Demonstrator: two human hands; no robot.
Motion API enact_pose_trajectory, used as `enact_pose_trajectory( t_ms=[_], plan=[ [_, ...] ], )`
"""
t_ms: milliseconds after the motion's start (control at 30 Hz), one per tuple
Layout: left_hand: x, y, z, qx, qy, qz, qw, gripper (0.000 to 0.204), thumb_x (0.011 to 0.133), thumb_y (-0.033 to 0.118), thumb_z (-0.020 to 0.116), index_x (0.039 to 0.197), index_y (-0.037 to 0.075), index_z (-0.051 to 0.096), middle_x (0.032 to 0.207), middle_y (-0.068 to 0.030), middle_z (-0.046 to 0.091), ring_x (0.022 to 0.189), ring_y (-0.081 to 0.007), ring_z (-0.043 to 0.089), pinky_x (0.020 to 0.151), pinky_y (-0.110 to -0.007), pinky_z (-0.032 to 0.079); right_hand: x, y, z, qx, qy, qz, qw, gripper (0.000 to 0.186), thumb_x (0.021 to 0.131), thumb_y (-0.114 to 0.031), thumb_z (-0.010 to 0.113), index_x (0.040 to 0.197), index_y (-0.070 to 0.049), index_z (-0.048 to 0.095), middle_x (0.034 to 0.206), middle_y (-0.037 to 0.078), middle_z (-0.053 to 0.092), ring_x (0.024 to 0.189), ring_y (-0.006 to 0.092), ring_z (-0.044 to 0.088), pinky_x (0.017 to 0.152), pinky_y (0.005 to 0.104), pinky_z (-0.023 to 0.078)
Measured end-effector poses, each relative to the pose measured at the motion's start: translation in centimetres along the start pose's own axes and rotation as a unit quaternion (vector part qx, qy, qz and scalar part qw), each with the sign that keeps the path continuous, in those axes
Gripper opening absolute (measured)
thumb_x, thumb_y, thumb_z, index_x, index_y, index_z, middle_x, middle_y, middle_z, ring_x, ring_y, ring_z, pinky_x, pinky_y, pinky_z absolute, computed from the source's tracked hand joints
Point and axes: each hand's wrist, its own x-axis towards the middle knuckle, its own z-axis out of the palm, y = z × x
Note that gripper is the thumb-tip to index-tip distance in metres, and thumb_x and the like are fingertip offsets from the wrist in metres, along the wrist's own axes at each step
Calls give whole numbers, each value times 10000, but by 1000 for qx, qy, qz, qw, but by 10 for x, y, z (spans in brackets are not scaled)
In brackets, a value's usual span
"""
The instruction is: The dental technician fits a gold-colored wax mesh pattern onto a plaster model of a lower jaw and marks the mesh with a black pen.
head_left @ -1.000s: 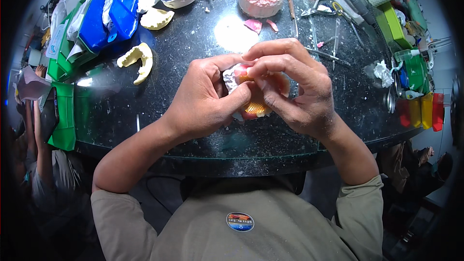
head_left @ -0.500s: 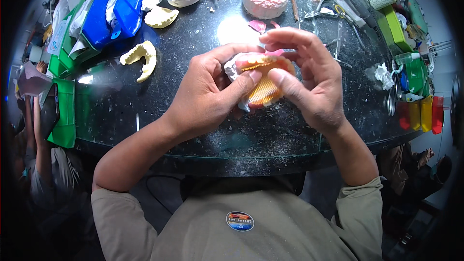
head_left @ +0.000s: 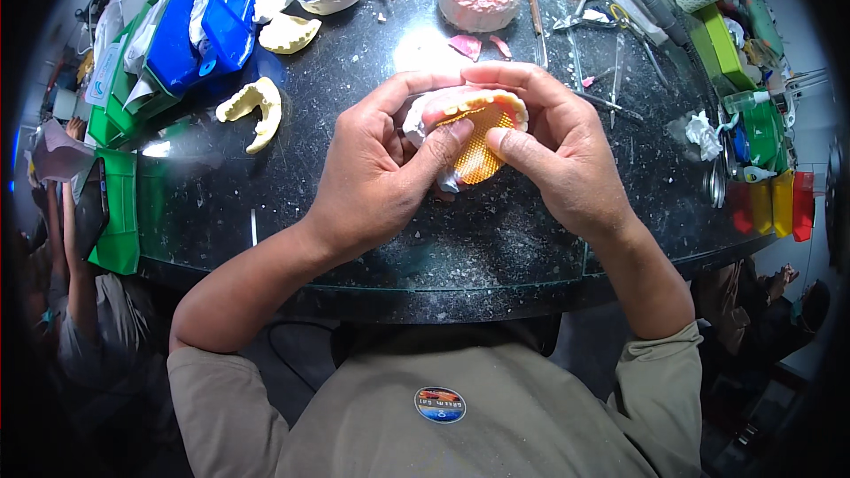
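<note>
In the middle of the head view, both hands hold a dental model of pink base, tooth row and white plaster, with a gold perforated mesh across it. My left hand grips its left side, thumb pressed on the mesh, fingers curled over the top. My right hand grips the right side, thumb on the mesh, fingers wrapped round the far edge. Beyond them lie pink scraps and a round pink plaster block topped with metal. A cream horseshoe-shaped cast lies to the left.
Blue bins and green bins line the left. Scissors, rods, a crumpled tissue and colored trays are on the right. More casts lie at the back. Other people's arms show at both outer sides.
The model has turned, showing more mesh and teeth. My right hand's thumb has slid onto the mesh and its fingers, earlier raised over the top, now wrap round the far edge.
</note>
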Motion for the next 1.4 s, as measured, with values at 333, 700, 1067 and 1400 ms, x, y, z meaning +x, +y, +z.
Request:
enact_pose_trajectory(
  t_ms=[333, 700, 1067, 1400],
  plan=[
    [2, -1, -3, -26, 6, 10, 1000, 287, 929, 50, 573, 1195, -32, 504, 971, -98, 631, 815, -68, 640, 643, -182, 540, 0, 1, 0, -34, 13, 0, 999, 322, 913, -86, 579, 1216, 12, 535, 1061, 84, 615, 996, 104, 594, 883, 263, 503],
    [1, 1, -4, -18, -22, 7, 1000, 296, 922, 36, 569, 1203, -33, 505, 997, -102, 630, 853, -90, 646, 705, -206, 550, 0, 2, -3, -54, 20, -23, 998, 287, 891, -95, 633, 1156, 2, 579, 1033, 97, 638, 974, 124, 623, 862, 278, 527],
    [1, 3, -9, -30, -39, 1, 999, 383, 864, 20, 591, 1228, -37, 486, 1033, -113, 616, 868, -95, 642, 723, -223, 552, 0, 0, -3, -78, 26, -61, 995, 272, 857, -80, 679, 1109, 5, 623, 1031, 90, 651, 982, 130, 622, 890, 284, 513],
    [6, 10, -21, -169, -120, -134, 969, 698, 630, 40, 501, 1304, -100, 391, 1177, -175, 572, 1056, -189, 614, 923, -293, 509, 1, -1, -8, -45, 22, -11, 999, 265, 850, -82, 690, 1092, 5, 626, 981, 88, 669, 917, 112, 634, 824, 269, 533]
  ],
)
